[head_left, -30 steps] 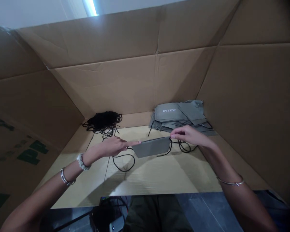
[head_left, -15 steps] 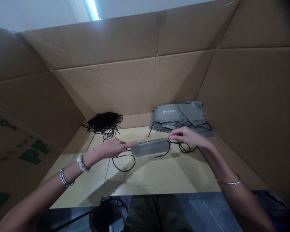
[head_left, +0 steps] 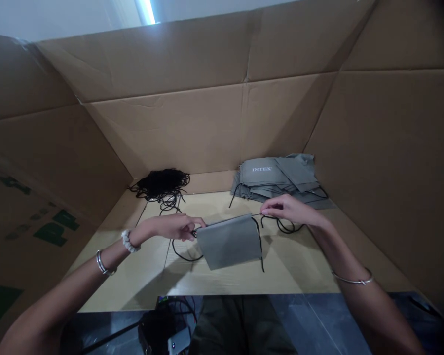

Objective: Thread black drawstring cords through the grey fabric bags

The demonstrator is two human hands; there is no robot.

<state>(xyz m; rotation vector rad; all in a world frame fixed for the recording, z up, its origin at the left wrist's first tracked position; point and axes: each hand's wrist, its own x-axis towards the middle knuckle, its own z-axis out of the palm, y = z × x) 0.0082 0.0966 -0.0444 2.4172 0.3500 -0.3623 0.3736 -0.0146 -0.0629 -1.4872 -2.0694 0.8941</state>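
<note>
A small grey fabric pouch [head_left: 229, 242] hangs by its top edge above the wooden table [head_left: 244, 276]. My left hand [head_left: 177, 228] pinches its left top corner and the black drawstring there. At the pouch's right top corner, my right hand [head_left: 288, 209] pinches the black cord [head_left: 281, 226], fingers closed. Loose cord loops trail down both sides of the pouch onto the table.
A stack of grey INTEX pouches [head_left: 277, 177] lies at the back right. A tangle of black cords [head_left: 161, 185] sits at the back left. Tall cardboard walls [head_left: 207, 128] enclose the table on three sides. A dark device [head_left: 170, 330] lies below the table's front edge.
The pouch was held flat and level between my hands; now it hangs down with its face turned toward me. My left hand's pointing finger has curled into a pinch.
</note>
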